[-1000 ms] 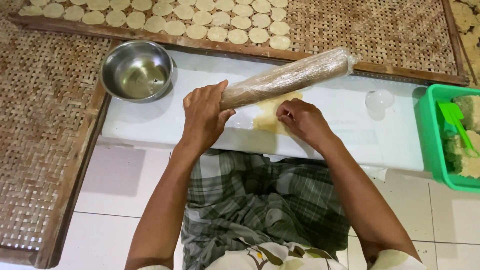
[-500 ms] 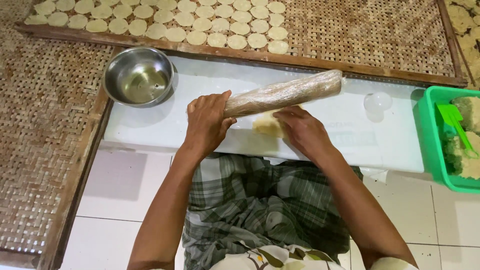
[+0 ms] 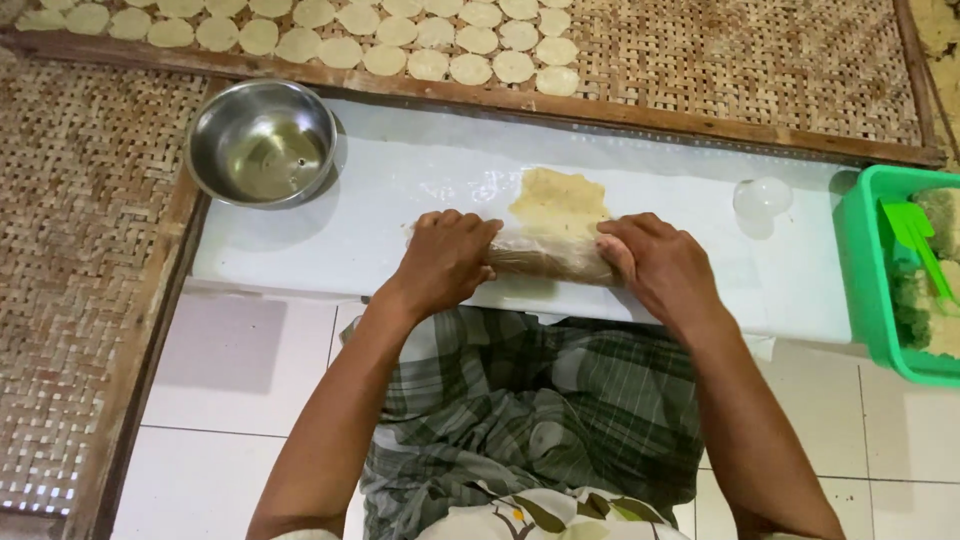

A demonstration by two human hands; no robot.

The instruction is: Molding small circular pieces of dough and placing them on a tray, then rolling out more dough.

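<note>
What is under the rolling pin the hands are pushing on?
Under the rolling pin lies a flat, pale yellow dough sheet on the white board. Only the part beyond the pin shows. The left hand and right hand hide the pin's ends.

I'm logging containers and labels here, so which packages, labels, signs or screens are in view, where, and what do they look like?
No labels, signs or screens show.
Tub: right edge, green plastic, rectangular, holding pale dough and a green scraper.
Bowl: upper left, round, shiny steel.
Wrap on the roller: between both hands, clear plastic over a brown cylinder.
</note>
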